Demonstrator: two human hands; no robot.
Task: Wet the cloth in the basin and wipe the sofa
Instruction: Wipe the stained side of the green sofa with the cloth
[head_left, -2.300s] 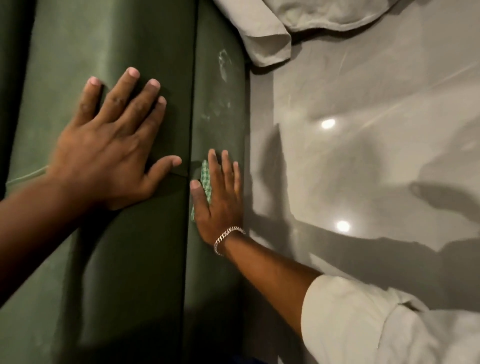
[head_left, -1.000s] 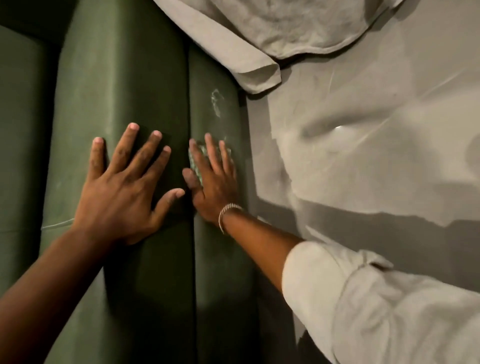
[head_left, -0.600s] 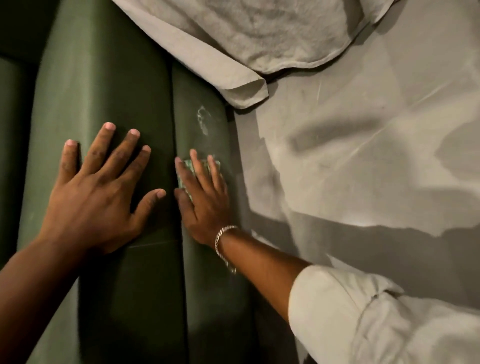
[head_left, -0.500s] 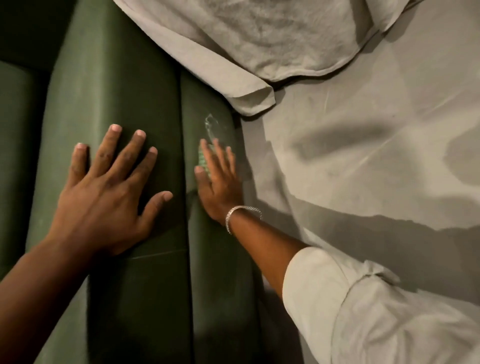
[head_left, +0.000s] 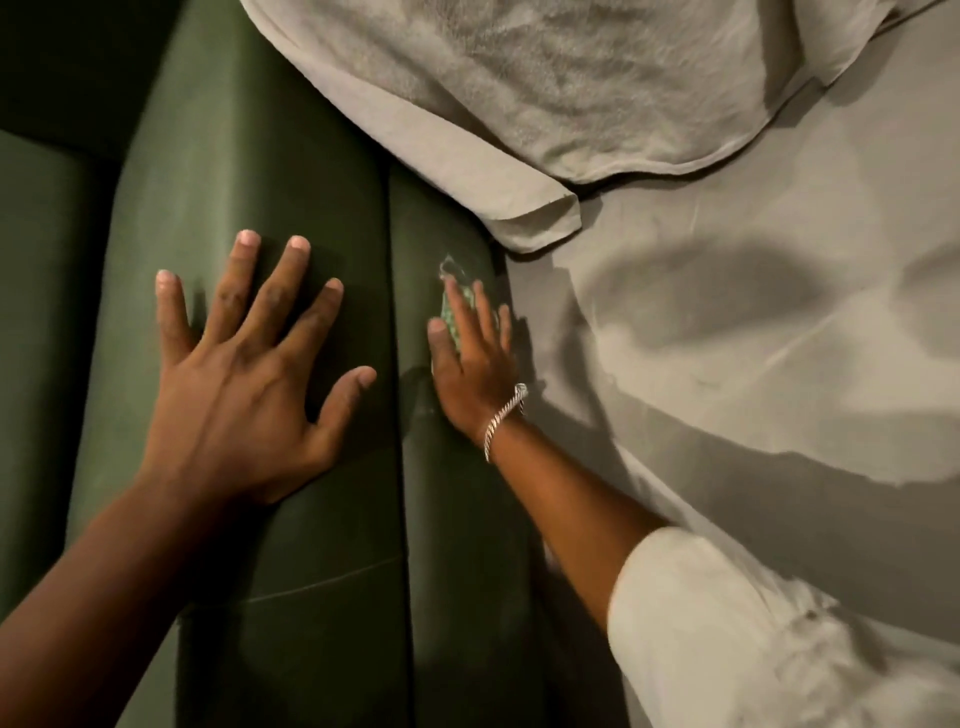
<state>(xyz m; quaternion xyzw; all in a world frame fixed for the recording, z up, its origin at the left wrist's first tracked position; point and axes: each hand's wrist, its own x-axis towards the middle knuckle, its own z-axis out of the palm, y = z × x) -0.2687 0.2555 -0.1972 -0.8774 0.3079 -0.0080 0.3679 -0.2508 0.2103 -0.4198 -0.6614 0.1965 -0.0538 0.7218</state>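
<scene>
The dark green sofa (head_left: 291, 171) fills the left half of the view. My left hand (head_left: 249, 374) lies flat on its top, fingers spread, holding nothing. My right hand (head_left: 472, 358), with a silver bracelet at the wrist, presses a small green checked cloth (head_left: 450, 317) flat against the sofa's outer side panel. Only a strip of the cloth shows between thumb and fingers. A pale smear (head_left: 451, 266) sits on the panel just beyond my fingertips. No basin is in view.
A beige fabric sheet (head_left: 545, 88) drapes over the sofa's far end and onto the glossy grey floor (head_left: 753, 322) on the right. My white rolled sleeve (head_left: 727, 639) fills the lower right corner.
My right hand has slid the cloth along the side panel toward the pale smear, its fingertips now touching it. My left hand has stayed flat on the sofa top.
</scene>
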